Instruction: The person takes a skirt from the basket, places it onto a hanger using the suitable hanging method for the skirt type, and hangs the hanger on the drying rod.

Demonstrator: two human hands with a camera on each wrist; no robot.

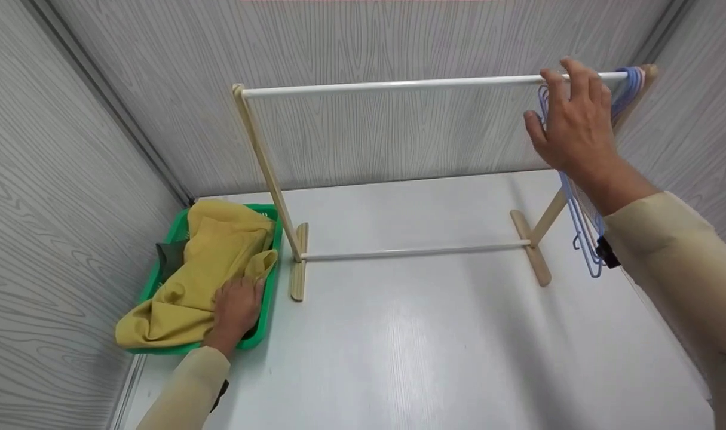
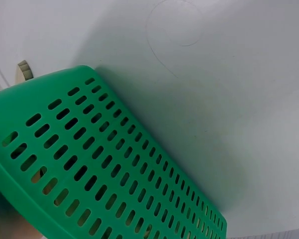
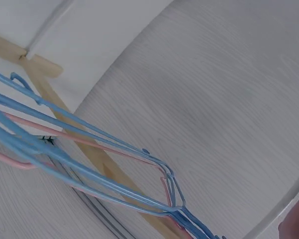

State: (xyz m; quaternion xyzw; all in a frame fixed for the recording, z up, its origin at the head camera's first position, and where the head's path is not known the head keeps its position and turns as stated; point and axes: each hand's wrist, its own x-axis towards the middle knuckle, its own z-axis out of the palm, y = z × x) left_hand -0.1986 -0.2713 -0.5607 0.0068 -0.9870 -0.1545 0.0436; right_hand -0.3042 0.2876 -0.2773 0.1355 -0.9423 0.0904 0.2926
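A heap of yellow cloth (image 1: 219, 239) fills a green basket (image 2: 109, 164) at the left of the table. My left hand (image 1: 237, 307) lies at the near right side of the basket and grips the cloth, its fingertips hidden by the folds. Up at the right end of the rack's white top rod (image 1: 398, 85), my right hand (image 1: 584, 128) has its fingers spread and the thumb apart, fingertips over the rod. Several blue hangers (image 3: 89, 129) and a pink hanger (image 3: 79, 137) hang together there, partly behind this hand in the head view.
Wooden uprights (image 1: 264, 158) and flat feet (image 1: 531, 248) carry the rack, with a lower white bar (image 1: 410, 251) between them. Something dark green (image 1: 171, 258) lies at the basket's left side. Grey wood-grain panels (image 1: 363, 137) enclose the white table (image 1: 398, 346).
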